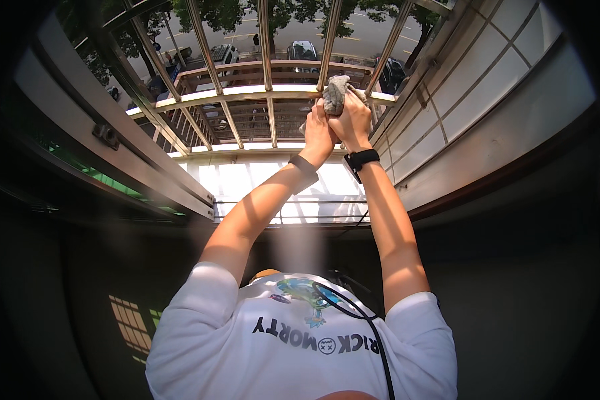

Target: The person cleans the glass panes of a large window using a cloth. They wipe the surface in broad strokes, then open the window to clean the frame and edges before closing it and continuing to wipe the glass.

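Both my arms reach out through an open window to a stainless-steel window guard (295, 91). My left hand (320, 131) and my right hand (352, 120) are close together around a bunched grey cloth (335, 95). The cloth lies against the guard's horizontal rail, near its right end. Fingers of both hands are curled into the cloth, and parts of them are hidden behind it. A grey band is on my left wrist and a black band on my right wrist.
A sunlit sill (270, 175) lies under my forearms. The sliding window frame (130, 145) stands at left, a white tiled wall (462, 100) at right. Beyond the bars are trees, parked cars and a street far below. A black cable (375, 330) hangs over my shirt.
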Tool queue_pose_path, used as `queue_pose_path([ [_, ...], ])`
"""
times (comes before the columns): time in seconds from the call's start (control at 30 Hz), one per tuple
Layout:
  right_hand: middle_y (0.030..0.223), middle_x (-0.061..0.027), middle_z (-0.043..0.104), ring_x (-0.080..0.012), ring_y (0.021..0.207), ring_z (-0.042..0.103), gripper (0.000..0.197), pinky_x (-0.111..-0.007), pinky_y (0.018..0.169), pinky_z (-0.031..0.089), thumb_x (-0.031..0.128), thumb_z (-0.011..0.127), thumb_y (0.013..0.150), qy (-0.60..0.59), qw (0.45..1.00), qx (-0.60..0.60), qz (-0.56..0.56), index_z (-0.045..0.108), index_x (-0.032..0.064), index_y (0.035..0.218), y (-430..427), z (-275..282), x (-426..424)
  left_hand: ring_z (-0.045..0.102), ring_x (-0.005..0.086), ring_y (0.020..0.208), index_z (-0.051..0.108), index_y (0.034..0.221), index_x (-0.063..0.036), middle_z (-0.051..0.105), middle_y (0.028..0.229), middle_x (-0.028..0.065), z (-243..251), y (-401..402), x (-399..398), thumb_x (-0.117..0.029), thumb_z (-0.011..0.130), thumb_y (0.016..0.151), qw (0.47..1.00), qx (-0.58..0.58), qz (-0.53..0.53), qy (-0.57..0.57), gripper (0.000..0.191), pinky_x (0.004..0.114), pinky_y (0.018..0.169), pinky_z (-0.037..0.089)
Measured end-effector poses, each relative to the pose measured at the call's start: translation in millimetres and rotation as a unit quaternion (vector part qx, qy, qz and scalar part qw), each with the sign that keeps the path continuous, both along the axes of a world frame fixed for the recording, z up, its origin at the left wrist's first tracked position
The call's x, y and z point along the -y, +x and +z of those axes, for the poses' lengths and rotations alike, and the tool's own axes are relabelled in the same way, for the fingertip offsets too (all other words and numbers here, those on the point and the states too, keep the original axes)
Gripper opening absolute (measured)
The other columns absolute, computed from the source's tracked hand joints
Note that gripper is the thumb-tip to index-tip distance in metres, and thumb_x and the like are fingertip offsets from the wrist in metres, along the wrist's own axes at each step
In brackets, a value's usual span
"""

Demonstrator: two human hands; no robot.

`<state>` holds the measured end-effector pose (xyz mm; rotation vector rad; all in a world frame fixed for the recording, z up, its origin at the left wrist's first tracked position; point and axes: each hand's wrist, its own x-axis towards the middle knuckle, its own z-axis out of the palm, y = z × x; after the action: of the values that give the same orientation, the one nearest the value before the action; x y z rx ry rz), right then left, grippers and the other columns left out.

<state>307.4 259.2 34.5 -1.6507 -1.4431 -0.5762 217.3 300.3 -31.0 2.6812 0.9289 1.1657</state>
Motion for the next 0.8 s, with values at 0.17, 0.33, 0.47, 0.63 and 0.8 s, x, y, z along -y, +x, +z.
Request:
queue_pose_path([
  [0.17, 0.089, -0.0211, 0.068, -0.0406, 0.085, 0.066, 0.029, -0.045, 0.075, 0.054, 0.026, 0.073, 0.079, -0.019, 0.993, -0.120, -0.001, 0.067, 0.0011, 0.094, -20.0, -20.7, 43.4, 0.043, 0.0318, 0.121, 0.048, 0.132, 0.0073, 0.043, 0.135, 0.0188, 9.3, -27.3, 28.7, -0.016, 0.056, 0.085, 0.994, -0.043, -0.050, -0.090, 0.053, 0.039, 0.097, 0.039],
  [0.33, 0.138, -0.0285, 0.049, -0.0431, 0.127, 0.047, 0.074, -0.044, 0.108, 0.039, 0.034, 0.079, 0.079, 0.101, 0.973, -0.152, -0.140, 0.050, -0.0110, 0.131, -26.5, 15.8, 62.0, 0.040, 0.0300, 0.128, 0.038, 0.143, 0.0040, 0.043, 0.138, 0.0166, 35.5, 4.2, 44.5, -0.014, 0.054, 0.087, 0.995, -0.062, 0.022, 0.080, 0.061, 0.038, 0.106, 0.033],
  [0.47, 0.155, -0.0341, 0.018, -0.0498, 0.143, 0.020, 0.101, -0.056, 0.118, 0.017, 0.042, 0.073, 0.080, 0.112, 0.967, -0.065, -0.218, 0.022, -0.0174, 0.145, 19.9, 39.6, 54.6, 0.041, 0.0316, 0.128, 0.039, 0.145, 0.0040, 0.043, 0.140, 0.0185, 95.1, 25.3, 46.3, -0.014, 0.055, 0.088, 0.976, -0.044, 0.046, 0.210, 0.063, 0.041, 0.107, 0.032],
  [0.63, 0.158, -0.0292, 0.014, -0.0452, 0.145, 0.016, 0.109, -0.056, 0.118, 0.013, 0.062, 0.065, 0.082, -0.021, 0.934, -0.199, -0.297, 0.021, -0.0123, 0.148, 31.1, 55.1, 22.2, 0.036, 0.0318, 0.132, 0.039, 0.144, 0.0081, 0.040, 0.141, 0.0189, 120.4, 42.8, 10.4, -0.014, 0.056, 0.087, 0.942, -0.107, 0.130, 0.291, 0.063, 0.039, 0.109, 0.028],
  [0.8, 0.133, -0.0231, 0.048, -0.0395, 0.128, 0.045, 0.075, -0.046, 0.105, 0.038, 0.050, 0.074, 0.081, 0.012, 0.971, -0.180, -0.154, 0.050, -0.0031, 0.128, 52.7, 37.0, -4.2, 0.051, 0.0327, 0.119, 0.042, 0.137, 0.0123, 0.052, 0.128, 0.0215, 83.8, 57.0, -31.7, -0.009, 0.058, 0.085, 0.993, -0.057, -0.007, 0.105, 0.058, 0.038, 0.101, 0.042],
])
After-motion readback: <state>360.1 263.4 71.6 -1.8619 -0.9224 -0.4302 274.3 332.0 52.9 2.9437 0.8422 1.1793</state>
